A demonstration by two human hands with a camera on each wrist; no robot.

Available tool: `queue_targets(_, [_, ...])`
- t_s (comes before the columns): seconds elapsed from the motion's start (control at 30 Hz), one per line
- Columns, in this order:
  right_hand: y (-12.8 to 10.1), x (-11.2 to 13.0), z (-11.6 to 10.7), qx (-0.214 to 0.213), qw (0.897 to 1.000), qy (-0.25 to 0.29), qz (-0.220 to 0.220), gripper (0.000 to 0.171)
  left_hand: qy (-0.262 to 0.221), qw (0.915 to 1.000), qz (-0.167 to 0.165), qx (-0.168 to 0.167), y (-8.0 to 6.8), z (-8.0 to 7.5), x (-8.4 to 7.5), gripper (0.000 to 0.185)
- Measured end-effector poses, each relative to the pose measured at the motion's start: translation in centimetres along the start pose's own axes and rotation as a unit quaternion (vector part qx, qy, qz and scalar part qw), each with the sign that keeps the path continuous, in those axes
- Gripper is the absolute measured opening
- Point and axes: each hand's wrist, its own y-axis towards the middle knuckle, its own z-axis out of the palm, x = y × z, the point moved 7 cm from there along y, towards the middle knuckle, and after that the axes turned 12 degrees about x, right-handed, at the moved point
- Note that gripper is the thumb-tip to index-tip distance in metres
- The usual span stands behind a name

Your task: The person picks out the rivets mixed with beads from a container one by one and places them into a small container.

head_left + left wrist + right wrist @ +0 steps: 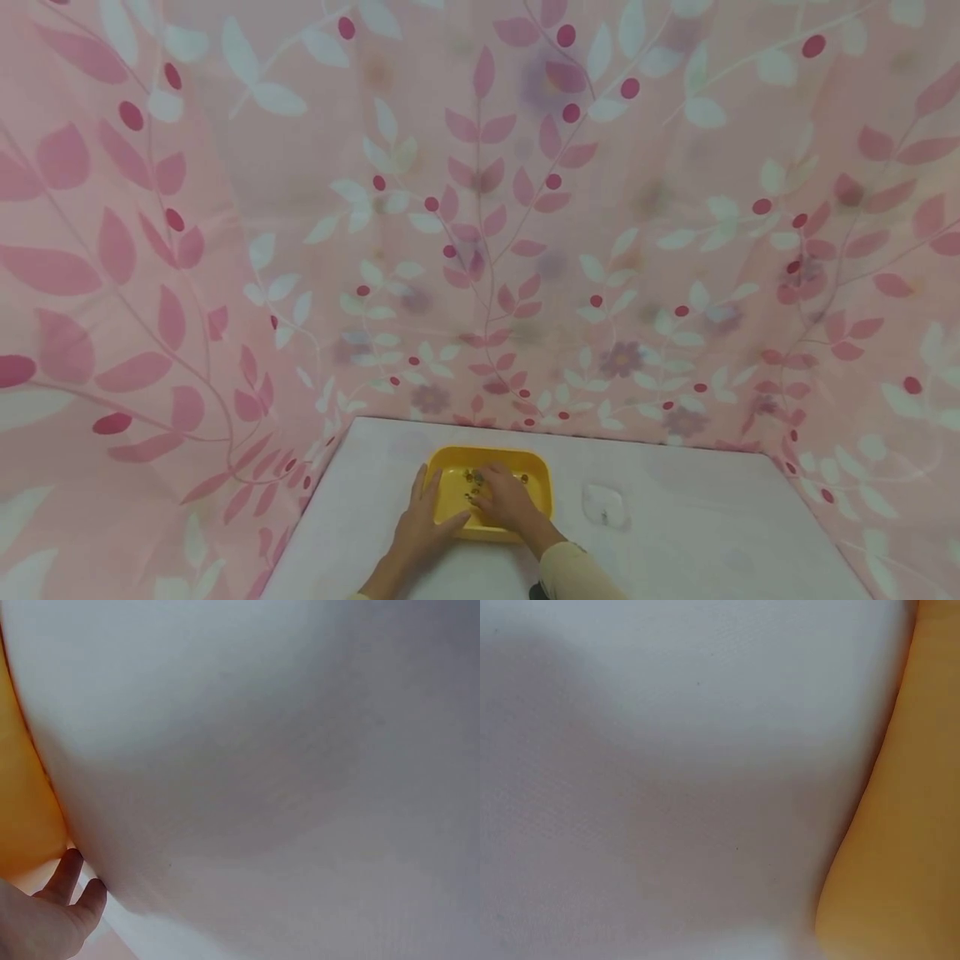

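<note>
A yellow tray [491,533] sits on the white table, with several small shiny metallic pieces [470,477] scattered inside it. At the tray's left side is my left hand [426,523], fingers spread along the outer wall and thumb over the front left corner. The left wrist view catches fingertips of that left hand [52,915] at the base of the yellow wall. My right hand [508,498] reaches over the front right rim into the tray, its fingertips down among the pieces. I cannot tell whether it pinches one. Only the tray's outer wall [900,847] and tabletop appear in the right wrist view.
Right of the tray lies a small clear container [603,505] with a small dark piece at its front. The white table [697,533] ends at the back and sides against pink leaf-patterned fabric [480,250].
</note>
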Motion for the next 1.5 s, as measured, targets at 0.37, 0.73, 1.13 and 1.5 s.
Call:
queue_targets(0.37, [0.6, 0.5, 0.8, 0.053, 0.998, 0.023, -0.013, 0.036, -0.007, 0.9999, -0.001, 0.011, -0.2, -0.1, -0.1, 0.094])
queue_targets(0.73, [0.8, 0.5, 1.2, 0.061, 0.997, 0.024, -0.030, 0.034, -0.001, 0.9999, -0.003, 0.010, -0.2, 0.0, -0.3, 0.097])
queue_targets(1.13, [0.9, 0.3, 1.2, 0.081, 0.997, 0.001, -0.006, 0.011, -0.001, 0.9999, -0.009, 0.009, 0.1, 0.2, 0.3, 0.094])
queue_targets(1.5, [0.8, -0.7, 1.4, 0.076, 0.995, 0.053, 0.045, 0.008, -0.009, 0.9999, -0.009, 0.008, -0.1, 0.0, 0.0, 0.095])
